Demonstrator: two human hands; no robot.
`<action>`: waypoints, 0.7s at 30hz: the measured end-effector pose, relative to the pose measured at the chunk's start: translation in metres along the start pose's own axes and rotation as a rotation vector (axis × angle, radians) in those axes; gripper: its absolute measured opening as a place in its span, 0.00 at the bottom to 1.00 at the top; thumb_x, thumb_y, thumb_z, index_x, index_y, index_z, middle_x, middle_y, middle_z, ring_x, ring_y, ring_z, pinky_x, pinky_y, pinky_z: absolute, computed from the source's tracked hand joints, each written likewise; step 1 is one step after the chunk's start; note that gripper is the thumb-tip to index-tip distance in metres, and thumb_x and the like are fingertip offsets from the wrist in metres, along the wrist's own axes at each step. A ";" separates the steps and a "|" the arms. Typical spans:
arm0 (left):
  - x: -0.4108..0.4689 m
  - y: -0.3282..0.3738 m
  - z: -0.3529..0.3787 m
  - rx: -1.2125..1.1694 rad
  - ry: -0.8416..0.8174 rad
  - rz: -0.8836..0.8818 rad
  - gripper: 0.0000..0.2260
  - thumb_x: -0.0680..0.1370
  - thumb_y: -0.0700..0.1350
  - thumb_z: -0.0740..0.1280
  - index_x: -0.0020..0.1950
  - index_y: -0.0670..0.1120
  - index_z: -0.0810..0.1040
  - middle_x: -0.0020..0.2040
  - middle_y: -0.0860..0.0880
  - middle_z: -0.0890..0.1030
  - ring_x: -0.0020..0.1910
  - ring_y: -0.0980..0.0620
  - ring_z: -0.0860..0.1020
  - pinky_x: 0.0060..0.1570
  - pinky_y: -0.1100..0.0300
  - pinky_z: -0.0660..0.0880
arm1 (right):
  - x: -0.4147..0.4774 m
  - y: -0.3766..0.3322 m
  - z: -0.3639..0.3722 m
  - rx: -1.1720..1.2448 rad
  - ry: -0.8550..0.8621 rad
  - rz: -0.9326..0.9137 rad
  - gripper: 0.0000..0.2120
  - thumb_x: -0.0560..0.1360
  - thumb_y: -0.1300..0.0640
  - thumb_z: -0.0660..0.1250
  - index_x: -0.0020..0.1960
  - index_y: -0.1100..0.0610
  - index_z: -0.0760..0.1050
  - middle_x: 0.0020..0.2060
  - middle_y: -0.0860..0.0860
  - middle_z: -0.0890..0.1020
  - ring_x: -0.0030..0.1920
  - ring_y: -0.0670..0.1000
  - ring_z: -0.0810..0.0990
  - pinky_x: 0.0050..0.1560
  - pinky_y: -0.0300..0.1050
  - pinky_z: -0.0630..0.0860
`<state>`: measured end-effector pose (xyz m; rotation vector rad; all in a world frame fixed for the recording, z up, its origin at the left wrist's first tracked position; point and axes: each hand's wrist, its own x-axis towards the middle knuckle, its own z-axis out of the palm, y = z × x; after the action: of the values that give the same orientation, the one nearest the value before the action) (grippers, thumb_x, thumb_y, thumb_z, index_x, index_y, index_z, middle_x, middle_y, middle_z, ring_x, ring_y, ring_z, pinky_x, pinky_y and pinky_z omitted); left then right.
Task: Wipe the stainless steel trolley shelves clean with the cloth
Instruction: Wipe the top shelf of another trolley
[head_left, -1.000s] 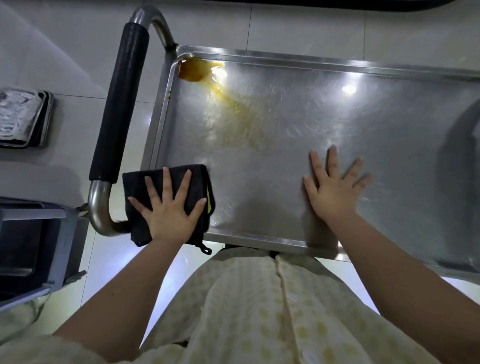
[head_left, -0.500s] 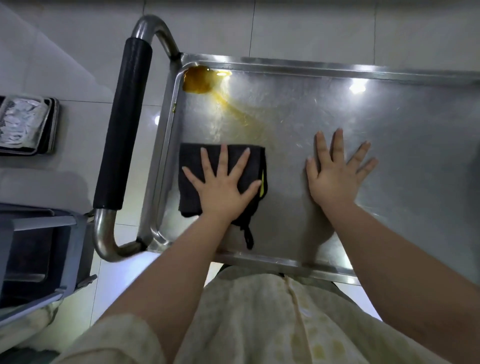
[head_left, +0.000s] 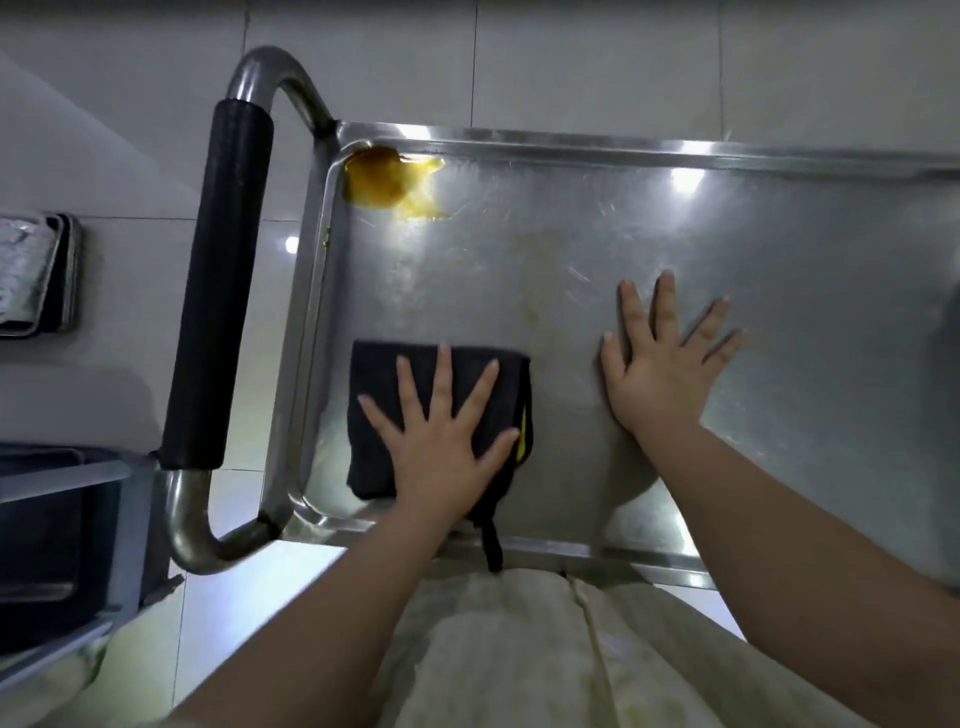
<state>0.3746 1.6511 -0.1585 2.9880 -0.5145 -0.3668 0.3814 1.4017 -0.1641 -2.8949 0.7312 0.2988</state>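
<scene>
The stainless steel trolley's top shelf (head_left: 649, 223) fills the view. A folded black cloth (head_left: 384, 374) with a yellow tag lies flat on the shelf near its front left corner. My left hand (head_left: 441, 441) presses flat on the cloth with fingers spread. To the right of the cloth, my right hand (head_left: 660, 364) rests flat on the bare steel, fingers spread. A yellow-brown puddle (head_left: 379, 182) sits in the far left corner of the shelf, well beyond the cloth. A faint yellowish smear runs across the steel between puddle and hands.
The trolley's black-padded push handle (head_left: 218, 291) runs along the left side. On the tiled floor to the left lies a stack of metal trays (head_left: 36, 275), and a dark metal frame (head_left: 57, 540) stands at the lower left. My pale patterned clothing touches the shelf's front rim.
My left hand slid the cloth from the trolley's front left corner by the handle onto the shelf. The yellow streak trailing from the puddle has faded. My right hand stayed flat on the steel.
</scene>
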 end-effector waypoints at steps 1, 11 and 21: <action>-0.012 0.002 0.002 0.005 -0.021 -0.024 0.32 0.75 0.73 0.44 0.78 0.66 0.47 0.81 0.49 0.47 0.78 0.34 0.43 0.65 0.22 0.41 | -0.001 0.000 0.000 0.003 0.002 -0.005 0.28 0.79 0.35 0.43 0.78 0.36 0.44 0.80 0.46 0.45 0.75 0.70 0.37 0.70 0.74 0.35; 0.177 0.056 -0.039 -0.026 -0.053 -0.026 0.31 0.74 0.74 0.40 0.76 0.68 0.39 0.81 0.51 0.40 0.77 0.35 0.36 0.62 0.22 0.34 | -0.001 0.003 0.001 0.001 -0.001 -0.012 0.28 0.80 0.36 0.42 0.78 0.38 0.38 0.80 0.47 0.43 0.75 0.70 0.36 0.70 0.73 0.36; 0.068 0.052 -0.013 -0.013 0.044 0.102 0.32 0.77 0.73 0.45 0.79 0.65 0.46 0.81 0.49 0.47 0.78 0.35 0.42 0.66 0.23 0.40 | 0.018 0.009 -0.007 0.042 -0.033 -0.016 0.27 0.80 0.38 0.40 0.78 0.37 0.40 0.80 0.47 0.44 0.75 0.69 0.36 0.69 0.74 0.35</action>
<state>0.4235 1.5801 -0.1548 2.9358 -0.6543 -0.2946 0.3935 1.3846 -0.1617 -2.8479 0.7004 0.3241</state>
